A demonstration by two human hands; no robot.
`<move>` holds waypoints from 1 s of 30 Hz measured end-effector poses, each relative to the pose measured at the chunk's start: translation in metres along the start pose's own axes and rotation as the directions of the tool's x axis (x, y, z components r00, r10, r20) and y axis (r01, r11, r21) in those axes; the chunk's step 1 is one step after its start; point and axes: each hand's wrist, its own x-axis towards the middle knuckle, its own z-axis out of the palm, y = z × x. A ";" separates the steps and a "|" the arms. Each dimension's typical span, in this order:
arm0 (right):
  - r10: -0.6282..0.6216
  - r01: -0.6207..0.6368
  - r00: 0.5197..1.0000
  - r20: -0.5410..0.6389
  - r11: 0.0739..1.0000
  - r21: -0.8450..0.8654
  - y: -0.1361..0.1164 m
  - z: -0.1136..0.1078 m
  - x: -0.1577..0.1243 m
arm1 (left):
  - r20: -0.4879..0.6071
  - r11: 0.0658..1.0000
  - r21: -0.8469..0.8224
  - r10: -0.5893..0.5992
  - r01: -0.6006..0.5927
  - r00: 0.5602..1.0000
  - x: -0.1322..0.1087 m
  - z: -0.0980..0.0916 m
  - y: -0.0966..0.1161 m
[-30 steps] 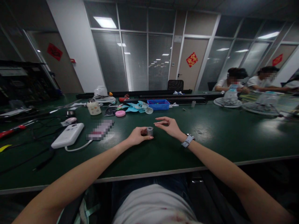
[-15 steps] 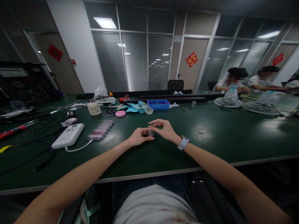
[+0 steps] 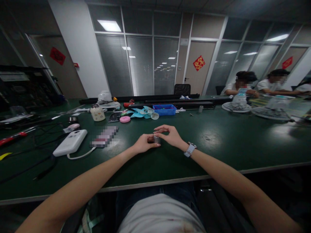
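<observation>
Over the near half of the green table (image 3: 225, 142), the left hand (image 3: 143, 143) curls its thumb and fingers around a small metal cylinder (image 3: 156, 140), gripping its side. The right hand (image 3: 170, 136) bends its fingers over the cylinder's top; whether they pinch anything there, I cannot tell. A watch (image 3: 190, 149) circles the right wrist. Left of the hands lie a phone (image 3: 105, 137) and a white power bank (image 3: 70, 143). Beyond them sit a pink disc (image 3: 125, 119), blue fan blades (image 3: 139, 112) and a blue basket (image 3: 167, 112). Co-workers (image 3: 236, 86) sit at far right.
</observation>
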 end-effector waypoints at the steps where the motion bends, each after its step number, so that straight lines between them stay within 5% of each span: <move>1: 0.010 -0.010 1.000 0.001 1.000 0.004 0.000 0.000 0.000 | -0.004 1.000 -0.002 -0.004 0.004 1.000 0.000 0.000 0.000; 30: -0.001 0.005 0.995 -0.102 0.999 0.033 0.015 -0.013 0.002 | -0.004 1.000 0.019 0.003 -0.003 1.000 0.000 0.000 0.001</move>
